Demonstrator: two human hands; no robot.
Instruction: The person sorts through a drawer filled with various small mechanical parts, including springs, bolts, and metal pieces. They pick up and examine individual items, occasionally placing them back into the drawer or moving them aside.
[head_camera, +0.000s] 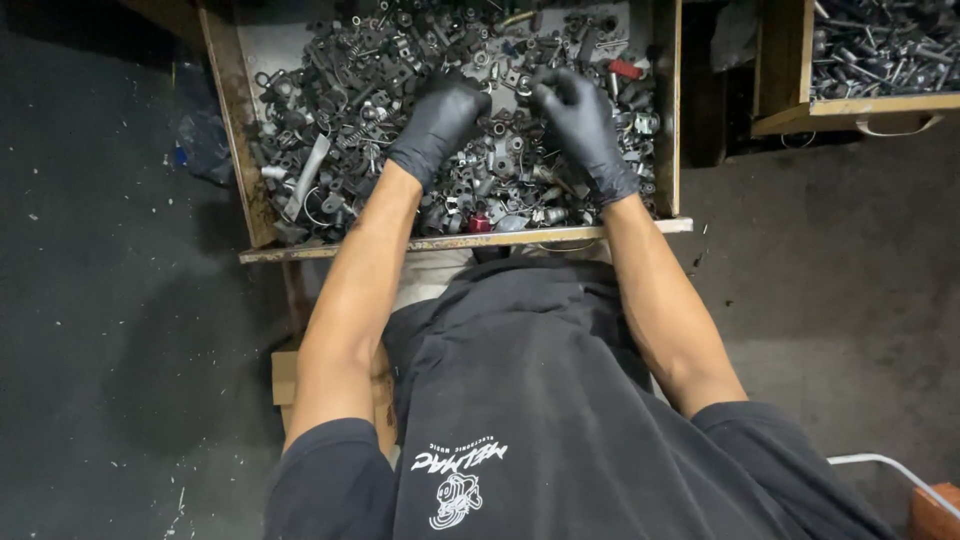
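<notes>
standing right behind this person and it's basically a sorting dig. there's a shallow wooden tray (250, 150) packed with small metal parts (350, 110), brackets, springs, clips, all grey and greasy looking, plus a little red piece (625, 70) near the far right side.

both hands are in black gloves and sit down in the middle of the heap. the left hand (440, 120) lies palm down with fingers curled into the pile, pressing or raking; can't tell if anything is actually pinched under it. the right hand (580, 120) is arched up a bit with the fingertips drawn together, looks like it's pinching something small, but the piece itself is hidden by the glove, so i won't swear to it.

my read: this is the rummaging stage, feeling through the heap for particular bits. whatever gets lifted out next needs a proper fingertip pinch, since everything in there is tangled and springs like to drag neighbours along.

a second tray (790, 110) with similar parts sits off to the right, well apart from the hands.
</notes>
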